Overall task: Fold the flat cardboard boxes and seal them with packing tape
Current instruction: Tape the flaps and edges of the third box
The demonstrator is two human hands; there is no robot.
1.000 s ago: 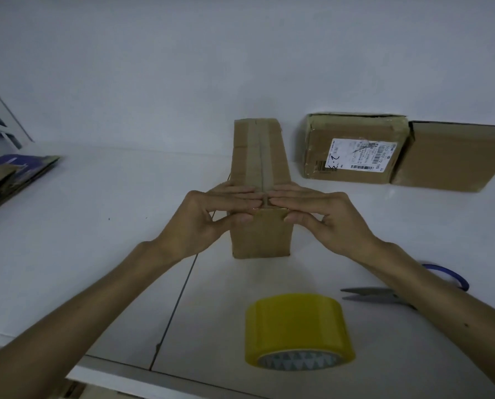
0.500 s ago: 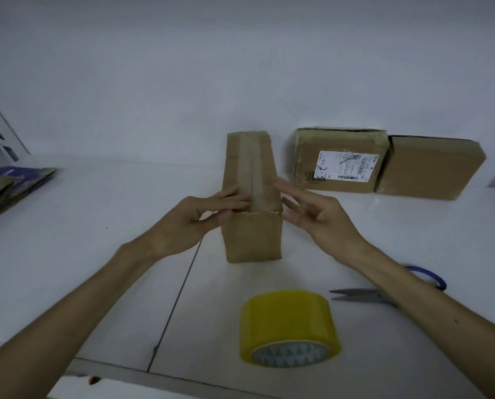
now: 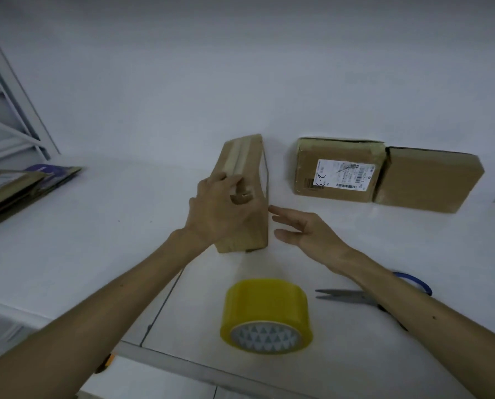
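Observation:
A narrow brown cardboard box [image 3: 253, 171] with a tape strip along its top seam stands tilted on the white table [image 3: 110, 226]. My left hand [image 3: 217, 208] grips it over the near top edge, fingers curled on the taped face. My right hand [image 3: 306, 231] hovers just right of the box, fingers straight, holding nothing. A roll of yellow packing tape [image 3: 266, 315] lies on the table in front of the box. Scissors [image 3: 352, 295] with a blue handle lie to the right, partly hidden under my right forearm.
Two closed cardboard boxes lean against the back wall, one with a shipping label [image 3: 337, 169] and one plain [image 3: 424, 180]. A stack of flat cardboard [image 3: 18, 188] lies at the table's left edge. The table's front edge [image 3: 182, 361] runs just below the tape roll.
Both hands left the box's top seam. My left hand now grips the box and has tilted it to the left. My right hand has pulled away to its right side.

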